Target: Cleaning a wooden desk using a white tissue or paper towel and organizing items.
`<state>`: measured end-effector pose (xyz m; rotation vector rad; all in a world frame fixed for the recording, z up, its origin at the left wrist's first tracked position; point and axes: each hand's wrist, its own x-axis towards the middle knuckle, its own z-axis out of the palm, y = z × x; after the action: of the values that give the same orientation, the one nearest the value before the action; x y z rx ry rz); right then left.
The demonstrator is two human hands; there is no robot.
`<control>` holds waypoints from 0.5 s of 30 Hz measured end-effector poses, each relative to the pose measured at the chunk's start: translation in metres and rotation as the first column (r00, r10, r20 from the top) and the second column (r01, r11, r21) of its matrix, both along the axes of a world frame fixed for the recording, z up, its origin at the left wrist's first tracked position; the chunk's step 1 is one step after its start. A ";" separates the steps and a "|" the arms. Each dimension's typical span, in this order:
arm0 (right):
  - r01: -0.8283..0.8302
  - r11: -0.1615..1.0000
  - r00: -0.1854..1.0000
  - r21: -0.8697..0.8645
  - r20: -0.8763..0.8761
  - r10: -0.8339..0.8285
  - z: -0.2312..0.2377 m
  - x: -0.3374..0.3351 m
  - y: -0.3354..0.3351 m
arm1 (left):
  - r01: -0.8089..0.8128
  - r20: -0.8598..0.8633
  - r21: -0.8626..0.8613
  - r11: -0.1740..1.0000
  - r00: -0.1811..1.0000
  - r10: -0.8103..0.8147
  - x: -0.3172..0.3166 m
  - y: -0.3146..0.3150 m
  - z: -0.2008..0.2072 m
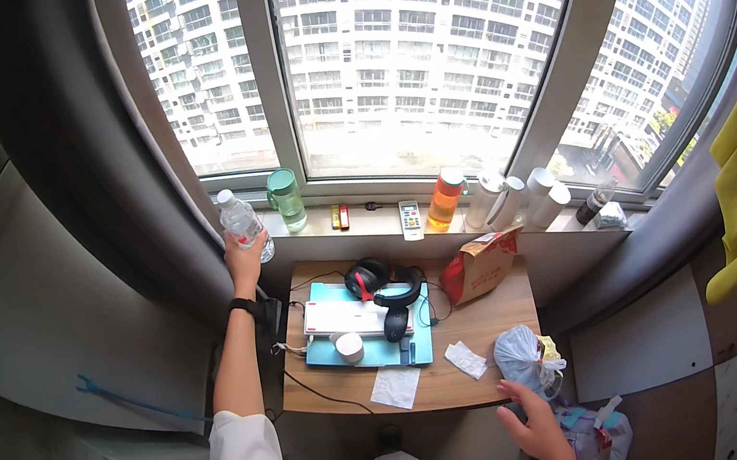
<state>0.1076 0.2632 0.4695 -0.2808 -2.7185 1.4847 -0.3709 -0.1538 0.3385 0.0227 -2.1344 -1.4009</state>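
Observation:
At the left end of the windowsill, my left hand (243,259) is wrapped round a clear plastic bottle (238,216) with a white cap. A green translucent pitcher (287,201) stands just to the right of that bottle. My right hand (536,428) hangs by the desk's front right corner, fingers apart and holding nothing. Close to it, a knotted pale plastic bag (516,353) sits on the desk's right edge.
The wooden desk (317,390) bears a blue laptop (325,355), a white keyboard (334,317), headphones (367,279), a black mouse (396,325), a white round container (349,347), tissues (397,387) and a paper bag (484,267). A remote (411,220), an orange bottle (446,197) and several cups (539,184) line the sill.

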 end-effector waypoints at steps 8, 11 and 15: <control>0.124 0.992 0.983 0.033 0.130 -0.127 -0.003 -0.013 0.005 | -0.219 0.085 -0.065 0.974 0.971 0.224 -0.101 0.003 -0.069; 0.159 0.986 0.979 0.057 0.123 -0.165 -0.018 -0.009 0.005 | -0.176 0.089 0.041 0.984 0.981 0.172 -0.119 0.017 -0.086; 0.144 0.985 0.983 0.098 0.098 -0.153 -0.009 -0.023 -0.002 | -0.219 0.147 0.056 0.974 0.967 0.209 -0.147 0.007 -0.107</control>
<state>0.0847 0.2611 0.4603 -0.5599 -2.7644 1.3399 -0.5179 -0.1470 0.2319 0.3796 -2.1191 -1.3817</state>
